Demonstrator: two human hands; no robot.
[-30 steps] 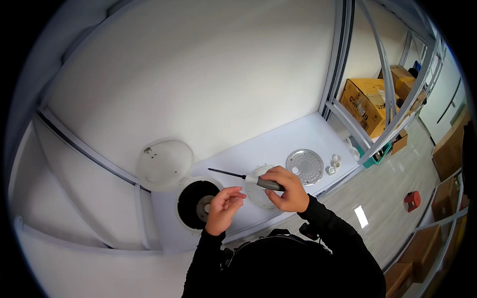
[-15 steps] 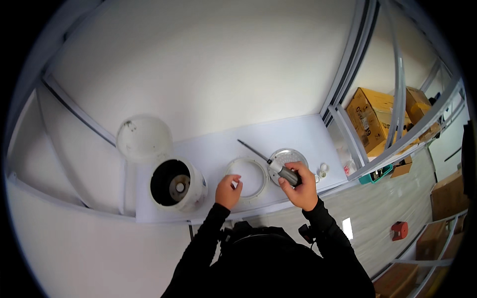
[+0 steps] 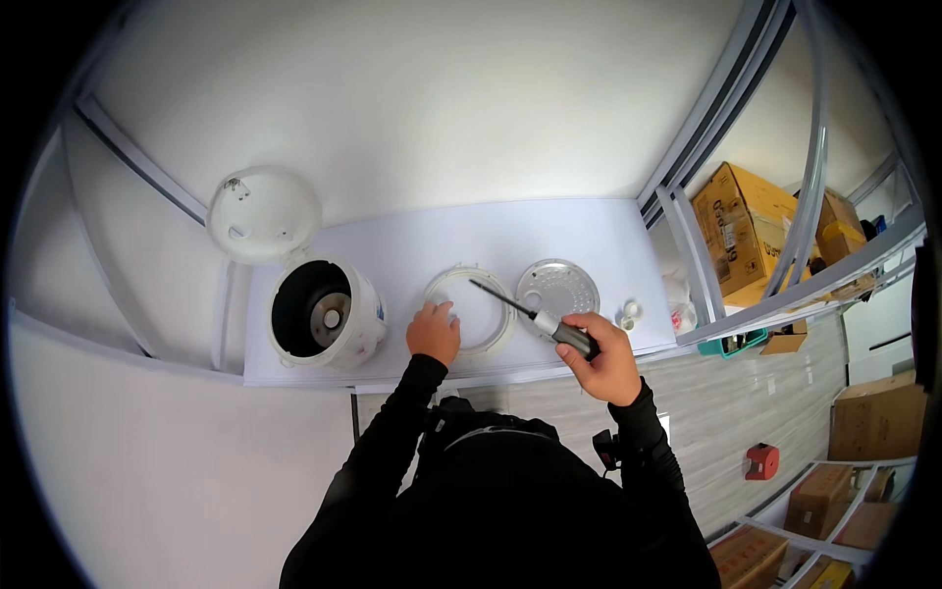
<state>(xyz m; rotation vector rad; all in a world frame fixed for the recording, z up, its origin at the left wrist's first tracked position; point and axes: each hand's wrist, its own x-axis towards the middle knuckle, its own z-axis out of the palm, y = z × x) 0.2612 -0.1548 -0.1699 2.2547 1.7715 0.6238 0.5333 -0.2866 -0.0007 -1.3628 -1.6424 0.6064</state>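
Your right hand (image 3: 606, 358) wraps around the screwdriver (image 3: 546, 324), right of frame centre; your left hand (image 3: 434, 332), fingers loosely bent, is at the white ring (image 3: 469, 269) mid-frame, grip unclear

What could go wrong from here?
The screwdriver in the right hand appears to hang partly over the ring: dropped, it might mark it. The left hand is at the ring's edge, so a slip could jab it. The small white parts near the table's front edge might get knocked off.
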